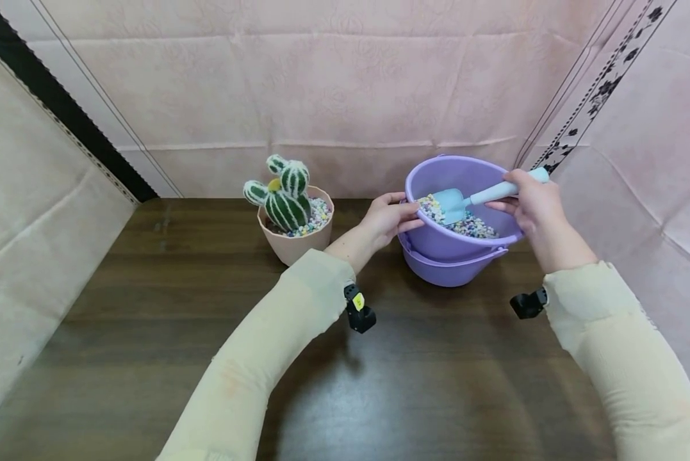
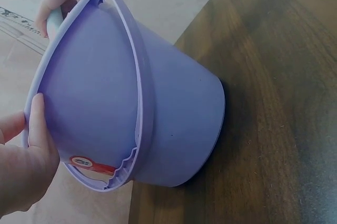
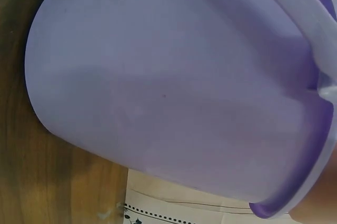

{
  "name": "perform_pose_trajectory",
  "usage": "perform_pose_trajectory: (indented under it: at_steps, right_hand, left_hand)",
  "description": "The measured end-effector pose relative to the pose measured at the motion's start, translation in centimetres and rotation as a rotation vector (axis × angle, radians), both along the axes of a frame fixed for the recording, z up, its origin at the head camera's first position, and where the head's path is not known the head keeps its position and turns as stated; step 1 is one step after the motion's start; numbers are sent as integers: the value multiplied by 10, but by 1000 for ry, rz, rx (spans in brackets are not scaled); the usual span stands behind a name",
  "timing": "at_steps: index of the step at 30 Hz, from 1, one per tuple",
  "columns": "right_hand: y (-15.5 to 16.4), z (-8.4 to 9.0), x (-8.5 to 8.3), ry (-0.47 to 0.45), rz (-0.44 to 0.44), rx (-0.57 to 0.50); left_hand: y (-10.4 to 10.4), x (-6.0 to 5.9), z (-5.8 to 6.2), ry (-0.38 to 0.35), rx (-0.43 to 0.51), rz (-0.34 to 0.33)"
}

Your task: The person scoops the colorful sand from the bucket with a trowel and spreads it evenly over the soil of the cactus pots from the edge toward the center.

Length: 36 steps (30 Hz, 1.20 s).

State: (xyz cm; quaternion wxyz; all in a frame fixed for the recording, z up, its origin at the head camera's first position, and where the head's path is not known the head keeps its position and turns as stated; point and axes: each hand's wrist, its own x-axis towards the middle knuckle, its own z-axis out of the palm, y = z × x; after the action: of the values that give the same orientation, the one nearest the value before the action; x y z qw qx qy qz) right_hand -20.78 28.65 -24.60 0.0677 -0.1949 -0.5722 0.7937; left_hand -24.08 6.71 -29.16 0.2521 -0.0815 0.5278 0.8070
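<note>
A purple bucket [image 1: 445,274] stands on the wooden table, with multicoloured pebbles [image 1: 476,227] inside. My left hand [image 1: 384,223] grips its rim on the left side; the left wrist view shows the fingers over the rim. With my right hand [image 1: 536,208] I hold a light blue hand trowel [image 1: 489,193] by its handle, above the bucket's right rim. The trowel's blade lies among the pebbles at the left of the bucket. In the right wrist view the bucket's side [image 3: 158,92] fills most of the picture and hides the trowel.
Left of the bucket stands a pale pink pot [image 1: 294,246] with a knitted green-and-white cactus [image 1: 289,206] and similar pebbles. Pale cloth [image 1: 321,96] hangs behind and at both sides of the dark table [image 1: 177,307]. The bucket's handle [image 2: 138,71] hangs down on its near side.
</note>
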Motion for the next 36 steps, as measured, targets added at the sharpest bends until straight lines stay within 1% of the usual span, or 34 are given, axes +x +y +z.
perform_pose_trajectory:
  at_steps: [7,11,14,18,20,24,30,33,36]
  right_hand:
    - [1,3,0,-13,-23,-94]
    - [2,5,1,-34,-22,-156]
    - [4,6,2,-30,-19,-200]
    - [7,8,2,-37,-52,-272]
    - [10,8,2,-49,-82,-322]
    - [17,10,2,-61,-120,-403]
    - [27,11,3,-73,-166,-451]
    - [32,11,4,-86,-174,-480]
    - [38,10,5,-98,-173,-523]
  left_hand:
    - [0,0,-1,3,-5,-5]
    - [0,0,0,6,3,-14]
    - [0,0,0,4,14,-16]
    - [-1,1,0,3,15,-13]
    - [-1,1,-1,4,14,-14]
    - [-2,2,-4,16,20,-22]
    - [-18,3,-10,41,8,-43]
    - [-33,5,-13,56,0,-66]
    - [-52,9,-14,79,-19,-114]
